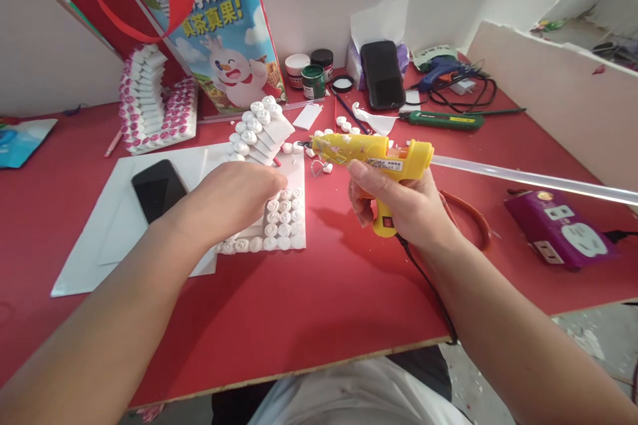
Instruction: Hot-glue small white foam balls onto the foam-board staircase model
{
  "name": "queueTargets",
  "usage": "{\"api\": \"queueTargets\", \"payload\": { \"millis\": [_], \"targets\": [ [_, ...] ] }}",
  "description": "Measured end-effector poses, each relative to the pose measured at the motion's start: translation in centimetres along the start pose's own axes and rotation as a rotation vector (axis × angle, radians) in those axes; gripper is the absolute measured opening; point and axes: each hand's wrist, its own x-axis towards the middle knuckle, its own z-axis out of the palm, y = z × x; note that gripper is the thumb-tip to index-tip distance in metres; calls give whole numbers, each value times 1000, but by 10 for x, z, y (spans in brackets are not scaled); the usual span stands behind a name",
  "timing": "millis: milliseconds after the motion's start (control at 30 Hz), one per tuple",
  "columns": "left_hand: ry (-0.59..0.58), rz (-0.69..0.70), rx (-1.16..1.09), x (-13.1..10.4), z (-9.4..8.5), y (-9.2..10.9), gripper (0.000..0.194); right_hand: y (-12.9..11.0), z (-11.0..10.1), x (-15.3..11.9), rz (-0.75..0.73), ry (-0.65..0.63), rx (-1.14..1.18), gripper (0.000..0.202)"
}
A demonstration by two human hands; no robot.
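The right hand is gripping a yellow plastic glue gun, apparently for control; what the left hand is holding, I cannot tell.

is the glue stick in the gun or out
Partly in: the glue stick enters the glue gun from behind, a long length outside.

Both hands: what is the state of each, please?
Left hand: by white rosettes, grip cannot be told.
Right hand: closed around the yellow glue gun.
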Motion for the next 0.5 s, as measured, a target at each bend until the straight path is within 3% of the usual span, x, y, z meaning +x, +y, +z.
{"api": "queueTargets", "payload": {
  "millis": [100,300,400,500],
  "targets": [
    [-52,-16,97,3,-4,2,25,0,0,0,0,3,-4,43],
    [-71,-45,70,0,-14,1,33,2,-1,-1,-5,-4,-1,44],
    [-48,-24,72,-1,-19,0,41,2,-2,-1,-4,0,-12,46],
    [-23,18,-16,0,-20,0,36,2,-2,-1,1,6,-21,46]
  ]
}}
